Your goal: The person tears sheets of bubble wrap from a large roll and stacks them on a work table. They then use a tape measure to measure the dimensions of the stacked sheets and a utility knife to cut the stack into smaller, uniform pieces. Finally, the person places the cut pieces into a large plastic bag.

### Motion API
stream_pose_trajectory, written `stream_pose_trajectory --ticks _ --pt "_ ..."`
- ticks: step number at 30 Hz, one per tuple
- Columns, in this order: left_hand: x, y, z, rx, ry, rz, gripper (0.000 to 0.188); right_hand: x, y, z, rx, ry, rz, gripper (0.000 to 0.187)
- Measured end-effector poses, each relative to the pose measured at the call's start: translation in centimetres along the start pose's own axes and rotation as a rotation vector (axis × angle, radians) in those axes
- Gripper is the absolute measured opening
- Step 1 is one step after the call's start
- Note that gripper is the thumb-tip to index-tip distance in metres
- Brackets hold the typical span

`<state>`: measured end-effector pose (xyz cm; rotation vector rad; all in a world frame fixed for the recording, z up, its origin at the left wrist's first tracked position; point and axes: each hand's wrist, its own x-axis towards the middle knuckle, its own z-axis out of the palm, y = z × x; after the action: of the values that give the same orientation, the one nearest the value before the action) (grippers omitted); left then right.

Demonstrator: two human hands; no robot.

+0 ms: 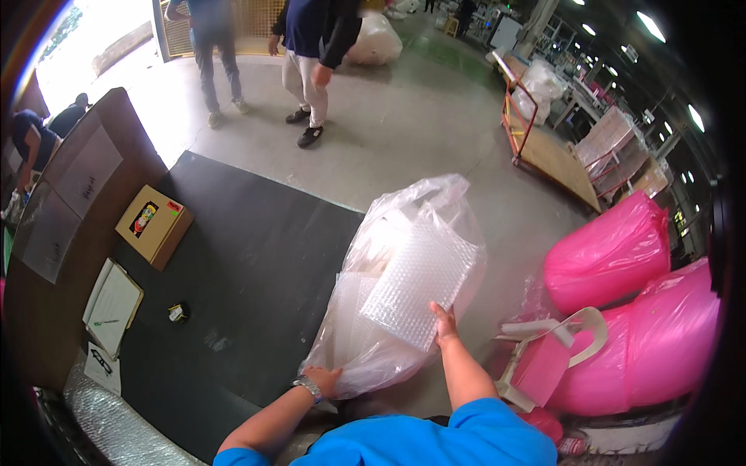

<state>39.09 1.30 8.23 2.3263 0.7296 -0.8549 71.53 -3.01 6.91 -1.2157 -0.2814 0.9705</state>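
Note:
A large clear plastic bag [447, 190] hangs at the right edge of the dark table [256, 233], with pale sheets inside it. My left hand [322, 380], a metal watch on its wrist, closes on the bag's near edge at the table's rim. My right hand [445, 325] grips the lower right edge of a bubble wrap pouch [423, 276], thumb on top. The pouch lies tilted over the bag's opening, against other translucent sheets [353, 307]. Whether it is fully inside the bag I cannot tell.
On the table's left are a cardboard box [151, 229], a clipboard with a pen [113, 307] and a small tape measure [178, 312]. Pink filled bags [614, 241] and a pale chair [536, 357] stand at right. Two people [307, 46] stand beyond; a flat cart [548, 163] is farther right.

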Motion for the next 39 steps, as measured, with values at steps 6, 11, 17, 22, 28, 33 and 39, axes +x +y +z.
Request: stream_pose_trajectory --ticks 6,11,17,22,28,33,39 --pt "-0.1 -1.2 -1.9 0.059 0.127 -0.061 0.039 1.1 -2.3 -3.9 -0.229 0.243 -0.148 0.063" --pt "-4.0 2.0 -5.7 -0.656 0.371 0.32 0.037 -0.4 -3.8 -6.2 -0.188 0.276 -0.169 0.061" --pt "2.3 0.6 3.0 -0.925 0.596 -0.617 0.066 -2.0 -2.4 -6.0 -0.374 0.412 -0.145 0.062" --pt "4.0 -2.3 4.6 -0.93 0.305 -0.376 0.047 -1.1 -2.5 -6.7 -0.33 0.343 -0.135 0.064" --pt "-4.6 2.2 -9.0 -1.137 1.06 0.211 0.019 -2.9 -2.7 -8.7 -0.227 0.354 -0.061 0.068" --pt "-5.0 3.9 -9.1 -1.833 0.923 0.359 0.014 -5.0 -0.6 -10.6 -0.327 0.384 -0.05 0.068" --pt "-11.6 3.7 -13.8 -2.013 0.853 0.618 0.015 -2.5 -2.1 -7.3 -0.213 0.488 0.16 0.076"
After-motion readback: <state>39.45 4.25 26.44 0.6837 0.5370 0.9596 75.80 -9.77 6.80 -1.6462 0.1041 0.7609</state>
